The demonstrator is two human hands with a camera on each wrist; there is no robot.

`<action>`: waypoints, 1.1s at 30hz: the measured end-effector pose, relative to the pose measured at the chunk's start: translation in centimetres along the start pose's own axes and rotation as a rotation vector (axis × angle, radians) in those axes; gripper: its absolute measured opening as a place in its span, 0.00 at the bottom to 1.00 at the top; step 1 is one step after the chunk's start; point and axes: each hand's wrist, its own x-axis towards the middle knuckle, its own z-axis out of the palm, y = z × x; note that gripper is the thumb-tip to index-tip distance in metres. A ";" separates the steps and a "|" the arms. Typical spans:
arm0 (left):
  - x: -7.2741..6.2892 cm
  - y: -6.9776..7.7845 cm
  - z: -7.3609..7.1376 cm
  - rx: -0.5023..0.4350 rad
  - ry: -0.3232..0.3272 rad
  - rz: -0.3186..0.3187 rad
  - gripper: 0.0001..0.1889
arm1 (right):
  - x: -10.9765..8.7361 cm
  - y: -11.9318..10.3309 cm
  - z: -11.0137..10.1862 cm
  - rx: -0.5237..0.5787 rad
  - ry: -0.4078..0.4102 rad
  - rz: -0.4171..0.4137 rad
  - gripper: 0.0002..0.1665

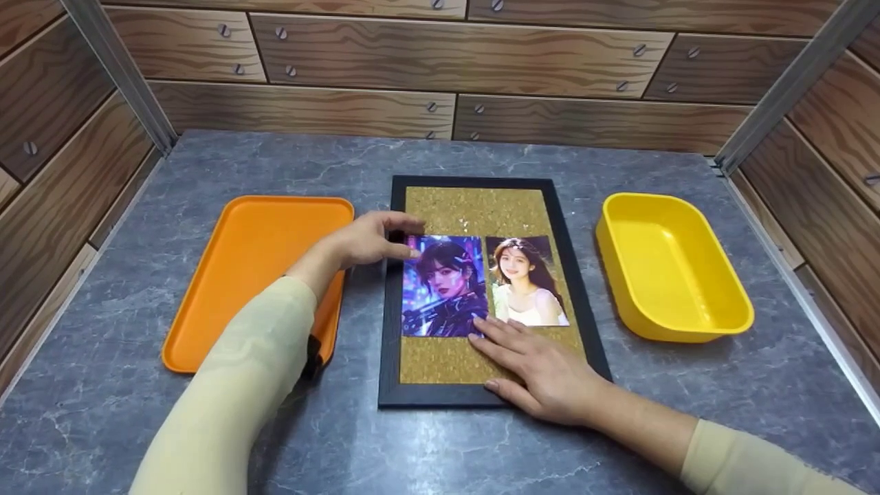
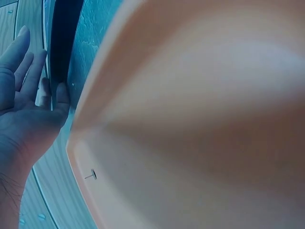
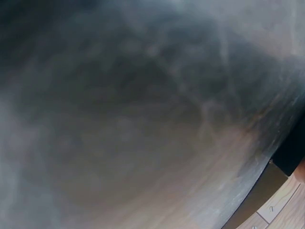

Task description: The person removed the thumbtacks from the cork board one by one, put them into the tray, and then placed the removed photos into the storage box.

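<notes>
A black-framed cork board lies on the grey marbled table. On its cork, side by side, are a purple-blue picture of a figure with dark hair and a photo of a person in white. My left hand reaches over the frame's left edge, thumb and fingers apart, at the purple picture's upper left corner. Flat over the lower edges of both pictures rests my right hand, its fingers spread. Small shiny specks show on the cork above the pictures. The right wrist view is mostly blurred tabletop.
An orange tray lies left of the board, partly under my left forearm. In the left wrist view a thumbtack lies in that tray. To the right stands a yellow bin. Wood-patterned walls enclose the table.
</notes>
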 end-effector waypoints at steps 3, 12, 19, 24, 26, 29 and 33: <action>0.0 0.0 0.0 0.023 0.002 -0.009 0.35 | 0.0 0.0 0.0 0.000 -0.006 0.006 0.37; -0.1 0.0 0.0 0.045 0.006 -0.036 0.35 | 0.0 0.0 -0.1 0.015 -0.021 0.019 0.37; -0.2 0.1 0.0 0.055 0.008 -0.044 0.35 | 0.0 -0.1 -0.1 0.018 -0.025 0.022 0.37; -0.2 0.1 0.0 0.057 0.003 -0.034 0.34 | 0.0 -0.1 -0.2 0.020 -0.036 0.028 0.37; -0.2 0.1 0.0 0.057 0.000 -0.028 0.34 | 0.0 -0.1 -0.1 0.018 -0.033 0.025 0.37; -0.1 0.0 0.0 0.059 0.000 -0.023 0.33 | 0.0 -0.1 -0.1 0.016 -0.032 0.021 0.37; -0.1 0.0 0.0 0.063 0.004 -0.022 0.33 | 0.0 0.0 -0.1 0.012 -0.040 0.024 0.37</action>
